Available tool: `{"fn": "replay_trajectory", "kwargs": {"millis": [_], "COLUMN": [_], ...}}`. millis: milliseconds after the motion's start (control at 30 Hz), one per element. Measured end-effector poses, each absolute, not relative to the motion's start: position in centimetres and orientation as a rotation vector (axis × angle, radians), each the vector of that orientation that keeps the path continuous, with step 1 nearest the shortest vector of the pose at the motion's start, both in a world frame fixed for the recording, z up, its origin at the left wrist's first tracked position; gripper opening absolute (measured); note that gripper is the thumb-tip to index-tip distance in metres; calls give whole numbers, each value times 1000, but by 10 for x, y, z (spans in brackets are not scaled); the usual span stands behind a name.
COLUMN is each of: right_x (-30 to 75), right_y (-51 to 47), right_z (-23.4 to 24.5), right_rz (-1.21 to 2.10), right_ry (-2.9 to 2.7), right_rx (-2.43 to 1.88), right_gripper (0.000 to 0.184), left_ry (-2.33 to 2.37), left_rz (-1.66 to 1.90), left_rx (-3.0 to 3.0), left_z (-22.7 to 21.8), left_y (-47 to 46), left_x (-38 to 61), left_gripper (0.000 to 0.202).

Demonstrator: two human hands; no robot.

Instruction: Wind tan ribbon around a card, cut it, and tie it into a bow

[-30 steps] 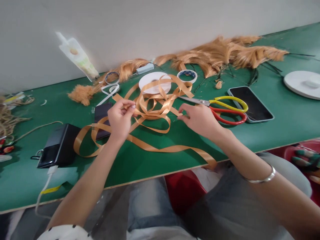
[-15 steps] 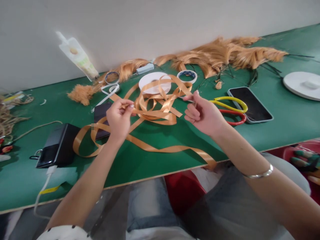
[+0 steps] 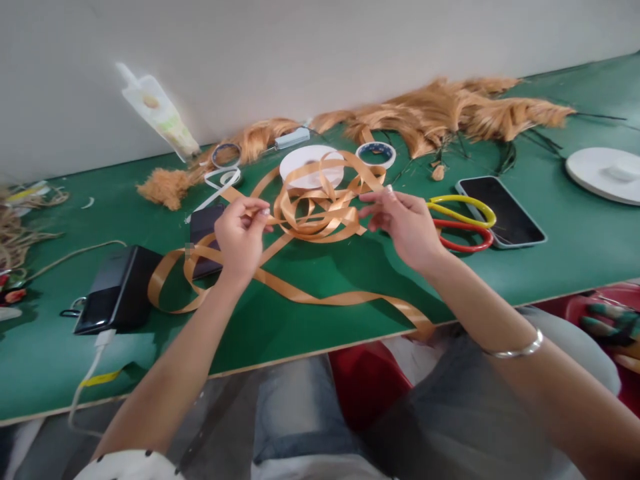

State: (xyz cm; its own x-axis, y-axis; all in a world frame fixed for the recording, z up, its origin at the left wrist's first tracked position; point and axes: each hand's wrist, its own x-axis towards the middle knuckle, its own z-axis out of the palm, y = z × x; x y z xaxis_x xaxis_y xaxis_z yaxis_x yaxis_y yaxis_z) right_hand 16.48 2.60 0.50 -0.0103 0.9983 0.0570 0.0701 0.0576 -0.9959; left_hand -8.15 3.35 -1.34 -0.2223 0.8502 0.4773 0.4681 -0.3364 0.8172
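Observation:
A long golden-orange ribbon (image 3: 320,210) lies in loose loops on the green table (image 3: 310,313), running from a white spool (image 3: 311,163) down to the front edge. My left hand (image 3: 240,237) is raised above the table with its fingertips pinched on a strand of the ribbon. My right hand (image 3: 405,223) hovers at the right end of the loops, thumb and fingers closed on the ribbon there. Scissors (image 3: 463,223) with one yellow and one red handle lie just right of my right hand.
A phone (image 3: 503,210) lies face up beside the scissors. A black power bank (image 3: 117,290) with a white cable sits at the left. Tape rolls (image 3: 376,153), orange fibre bundles (image 3: 450,110) along the wall and a white plate (image 3: 605,173) at the far right.
My right hand rose from the table by the scissors and moved up and left onto the ribbon loops, lifting them. My left hand stayed pinched on the ribbon.

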Motion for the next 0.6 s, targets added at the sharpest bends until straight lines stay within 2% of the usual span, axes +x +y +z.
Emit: {"fn": "replay_trajectory", "kwargs": {"millis": [100,233,333,367,433,500,567,600], "right_x": [163,167,171,172,174,176,177,176], "right_y": [25,26,27,28,29,30,31,31], "right_z": [12,11,6,3,-2,-6,-9,-8], "right_rz": [1495,1474,1101,912,562,339,237,216], "right_ry": [-979,-1052,-1572,-1769,-2068,-2177,-2147,-2089], "right_rx": [-1007,-1032,-1210,-1277,-1394,-1500,-1597,-1628], "right_gripper": [32,29,13,12,22,24,15,17], "left_ry": [1562,1602,1626,1633,1647,1658,1676,1688], "left_rz": [1570,1548,1556,1566,1593,1619,1623,1617], "left_rx": [1717,1745,1754,1750,1738,1731,1736,1742], "left_z": [-13,-14,-16,-16,-17,-17,-16,-16], "left_y": [33,34,37,37,39,40,40,40], "left_x": [-82,-84,-87,-88,-90,-91,-92,-92], "left_gripper": [6,6,7,7,7,7,6,6]}}
